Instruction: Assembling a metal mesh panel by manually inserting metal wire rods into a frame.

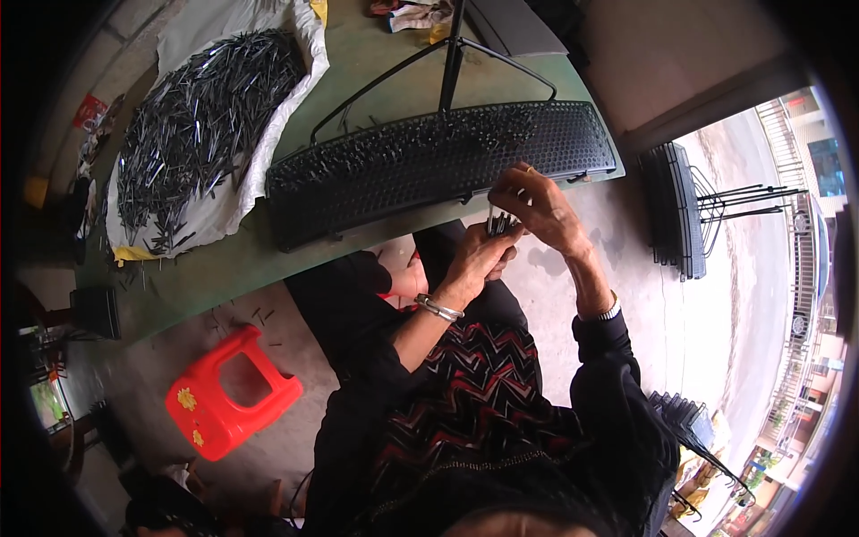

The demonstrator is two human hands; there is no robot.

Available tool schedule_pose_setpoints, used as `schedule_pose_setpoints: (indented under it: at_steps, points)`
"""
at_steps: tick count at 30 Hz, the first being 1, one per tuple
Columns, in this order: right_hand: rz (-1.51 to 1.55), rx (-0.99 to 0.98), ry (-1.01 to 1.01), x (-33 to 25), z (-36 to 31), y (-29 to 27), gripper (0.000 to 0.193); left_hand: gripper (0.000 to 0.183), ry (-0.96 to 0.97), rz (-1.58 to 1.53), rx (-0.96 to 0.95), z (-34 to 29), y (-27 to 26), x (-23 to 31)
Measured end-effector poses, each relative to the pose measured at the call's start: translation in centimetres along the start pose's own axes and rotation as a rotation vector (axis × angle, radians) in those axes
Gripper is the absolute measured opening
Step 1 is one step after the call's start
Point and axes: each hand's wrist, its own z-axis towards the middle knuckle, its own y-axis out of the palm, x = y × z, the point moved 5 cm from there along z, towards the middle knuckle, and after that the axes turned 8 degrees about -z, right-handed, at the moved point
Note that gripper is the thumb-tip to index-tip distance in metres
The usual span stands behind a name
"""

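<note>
My left hand (476, 259) is closed around a bundle of short dark sticks (502, 225), their ends poking up above the fingers. Just above the bundle, my right hand (542, 208) has its thumb and fingers drawn together in a pinch; whatever lies between the tips is too small to make out. Beyond both hands, a long black perforated panel (376, 208) rests along the near edge of the green table. Rows of small dark pieces (358, 154) stand up from its holes along the far part, and the stretch nearest me shows bare holes.
A white sack (295, 103) spread open at the left holds a heap of similar dark sticks (201, 125). A black metal frame (452, 76) rises behind the panel. A red plastic stool (228, 434) stands on the floor at left. Stacked black panels (673, 210) stand at right.
</note>
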Motion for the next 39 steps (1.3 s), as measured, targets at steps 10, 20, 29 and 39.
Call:
schedule_pose_setpoints:
  at_steps: [10,20,29,39]
  points:
    - [-0.301,0.749,-0.024,2.5,1.8,-2.6,0.006,0.020,-0.008,-0.281,-0.043,0.7,-0.2,-0.5]
    - [-0.619,0.594,0.007,2.8,3.1,-0.3,0.006,0.019,0.035,-0.461,0.025,-0.1,-0.4,1.2]
    - [-0.224,0.113,0.114,1.3,0.5,-0.8,0.015,0.019,0.104,-0.402,-0.082,-0.5,-0.3,1.6]
    - [0.037,0.399,0.233,1.5,-0.2,-2.1,0.011,0.021,0.134,-0.452,0.052,0.3,-1.0,0.8]
